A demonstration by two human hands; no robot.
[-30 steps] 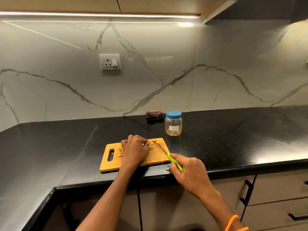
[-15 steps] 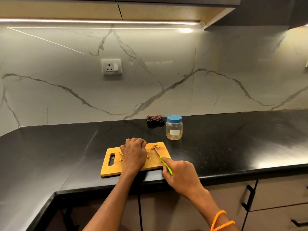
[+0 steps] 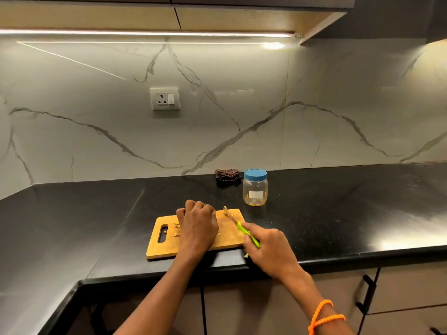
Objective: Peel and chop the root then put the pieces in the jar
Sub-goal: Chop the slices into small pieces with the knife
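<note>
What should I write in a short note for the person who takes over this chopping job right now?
Left hand: fingers curled, resting on the wooden cutting board; whether it holds the root is hidden.
Right hand: grip on the green-handled knife, blade over the board's right part.
Chopped pieces lie on the board, beside the left hand.
Jar: behind the board, blue lid on, a few bits at the bottom.
Done: some chopping.
Left: finish chopping, open the jar, put the pieces in.

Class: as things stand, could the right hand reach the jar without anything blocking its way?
Probably yes: the jar stands just beyond the cutting board on bare counter. But the right hand grips the knife, and the lid is on.
</note>
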